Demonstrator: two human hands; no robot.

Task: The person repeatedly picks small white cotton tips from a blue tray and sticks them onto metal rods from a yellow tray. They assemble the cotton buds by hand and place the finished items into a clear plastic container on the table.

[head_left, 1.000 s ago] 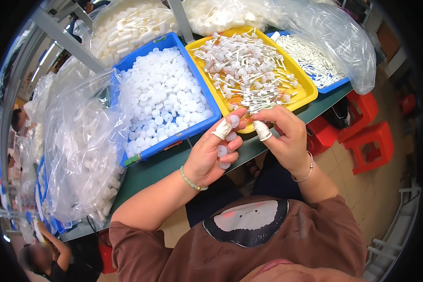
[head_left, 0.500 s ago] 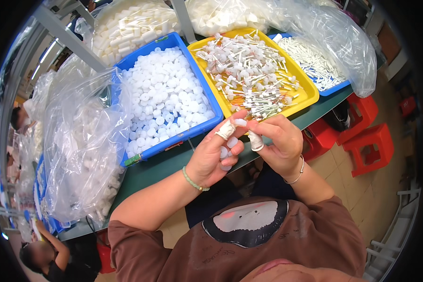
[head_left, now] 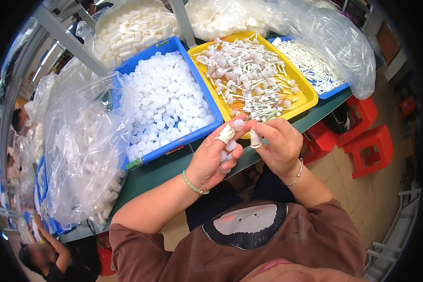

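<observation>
My left hand (head_left: 219, 157) pinches a small white round cap (head_left: 238, 124) between its taped thumb and forefinger, with several more caps cupped in its palm. My right hand (head_left: 278, 143), its thumb also taped, meets the left at that cap and grips it from the other side, over the edge of the green table (head_left: 169, 165). Just beyond my hands stands a blue tray (head_left: 207, 96) full of white caps. Right of it, a yellow tray (head_left: 305, 96) holds white stick parts with round heads.
A second blue tray (head_left: 336, 88) of white sticks sits at the right under a clear plastic bag (head_left: 343, 44). Large clear bags (head_left: 82, 150) of white parts crowd the left. Red stools (head_left: 369, 150) stand on the floor. Another person (head_left: 42, 256) sits at lower left.
Both hands stayed together at the table edge and drew slightly nearer to me. The cap between the fingertips has turned a little.
</observation>
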